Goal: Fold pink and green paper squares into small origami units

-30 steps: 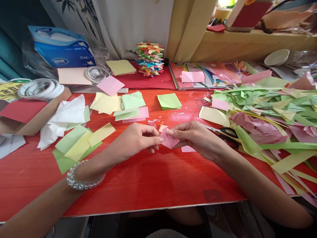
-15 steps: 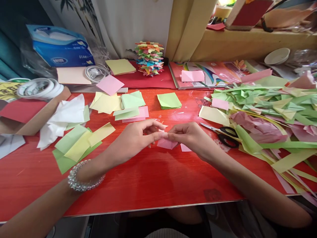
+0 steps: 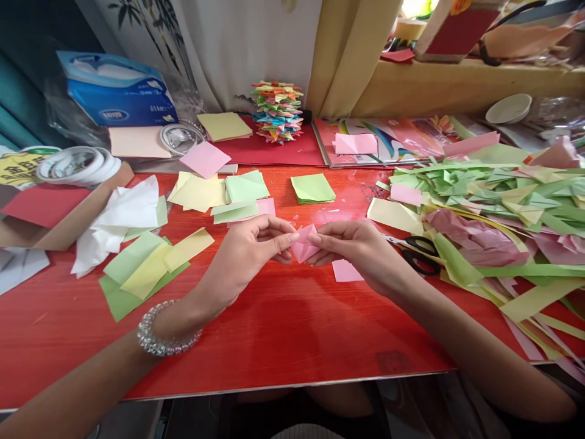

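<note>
Between my two hands is a small folded piece of pink paper [image 3: 303,245], its creases facing up, held just above the red table [image 3: 274,341]. My left hand [image 3: 256,247] pinches its left edge between thumb and fingers; a clear bead bracelet [image 3: 159,332] circles that wrist. From the other side my right hand [image 3: 350,247] grips the right edge, its lower fingers curled under the paper. Partly behind the right hand lies a flat pink sheet [image 3: 346,271]. Black-handled scissors [image 3: 418,255] rest just beyond that hand, their blades partly hidden.
Green squares [image 3: 313,188] and yellow sheets [image 3: 194,190] lie farther back. A heap of folded green strips [image 3: 479,189] covers the right side. At the back stands a multicoloured paper stack [image 3: 278,113]. Tape rolls [image 3: 73,164] and a blue tissue pack [image 3: 116,91] are at left.
My hands have moved slightly apart, and the pink paper now shows opened out between them. Earlier the fingertips met over it and mostly covered it.
</note>
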`<control>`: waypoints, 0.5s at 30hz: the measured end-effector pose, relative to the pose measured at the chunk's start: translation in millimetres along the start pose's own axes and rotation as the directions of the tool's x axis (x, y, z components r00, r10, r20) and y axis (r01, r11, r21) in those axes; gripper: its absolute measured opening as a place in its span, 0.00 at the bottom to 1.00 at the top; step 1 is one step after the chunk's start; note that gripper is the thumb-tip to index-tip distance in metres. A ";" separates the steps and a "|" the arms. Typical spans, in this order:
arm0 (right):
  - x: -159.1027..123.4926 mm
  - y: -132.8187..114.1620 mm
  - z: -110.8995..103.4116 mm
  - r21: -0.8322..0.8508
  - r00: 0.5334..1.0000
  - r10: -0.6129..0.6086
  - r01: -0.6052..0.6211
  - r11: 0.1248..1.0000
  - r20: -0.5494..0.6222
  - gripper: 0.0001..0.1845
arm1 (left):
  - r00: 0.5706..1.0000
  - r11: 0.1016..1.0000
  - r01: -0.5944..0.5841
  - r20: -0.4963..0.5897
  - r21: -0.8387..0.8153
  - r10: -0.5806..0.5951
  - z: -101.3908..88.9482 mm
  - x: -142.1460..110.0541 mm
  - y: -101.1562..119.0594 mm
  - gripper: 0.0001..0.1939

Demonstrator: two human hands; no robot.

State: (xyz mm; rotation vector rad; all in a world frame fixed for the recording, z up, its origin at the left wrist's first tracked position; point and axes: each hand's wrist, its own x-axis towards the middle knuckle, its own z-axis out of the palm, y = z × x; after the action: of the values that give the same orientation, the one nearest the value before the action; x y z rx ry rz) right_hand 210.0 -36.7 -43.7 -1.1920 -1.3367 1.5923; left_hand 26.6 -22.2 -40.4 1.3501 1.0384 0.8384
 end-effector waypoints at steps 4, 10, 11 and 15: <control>-0.9 -1.8 -0.6 -0.039 0.999 -0.043 0.043 0.998 -0.016 0.11 | 0.995 0.999 0.035 0.089 0.041 -0.039 -0.1 -0.9 1.5 0.11; -1.3 -2.4 -1.6 0.042 1.000 -0.009 0.009 0.999 0.010 0.11 | 0.999 1.000 0.031 0.035 -0.006 -0.031 0.8 -1.5 3.0 0.10; -1.3 -2.0 -1.1 0.037 1.000 -0.012 0.011 0.999 0.014 0.11 | 0.998 0.999 0.037 0.044 -0.015 -0.036 1.1 -1.6 2.9 0.10; -1.4 -2.1 -0.2 0.052 1.000 -0.004 0.004 0.999 0.006 0.12 | 0.995 0.997 0.063 0.076 -0.037 -0.060 1.3 -1.7 2.3 0.10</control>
State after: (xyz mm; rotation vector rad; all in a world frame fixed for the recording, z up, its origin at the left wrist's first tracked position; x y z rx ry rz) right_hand 210.6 -37.5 -41.4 -1.1538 -1.2930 1.6190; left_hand 27.4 -24.1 -38.0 1.3005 0.9953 0.7529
